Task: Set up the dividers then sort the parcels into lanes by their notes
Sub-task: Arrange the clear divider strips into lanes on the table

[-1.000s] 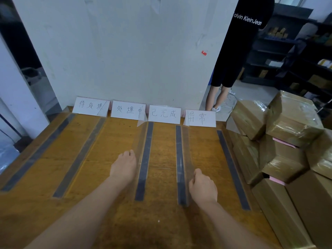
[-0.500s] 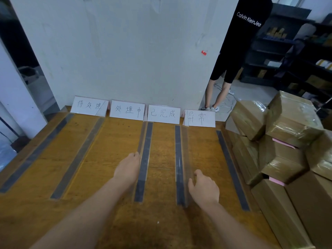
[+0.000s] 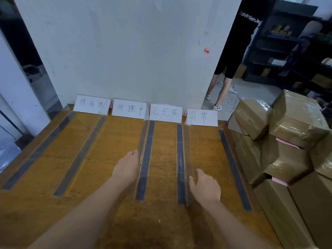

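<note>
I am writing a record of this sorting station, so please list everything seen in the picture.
table: one, brown wood, foreground
tape strips: five, dark grey, along table
label cards: four, white, far edge
clear dividers: two seen, transparent, upright at the hands
parcels: many, brown, stacked right
pink notes: two seen, among parcels
bystander: one, black clothes, beyond wall
shelves: dark, far right
left hand: touches left divider
right hand: grips right divider
</note>
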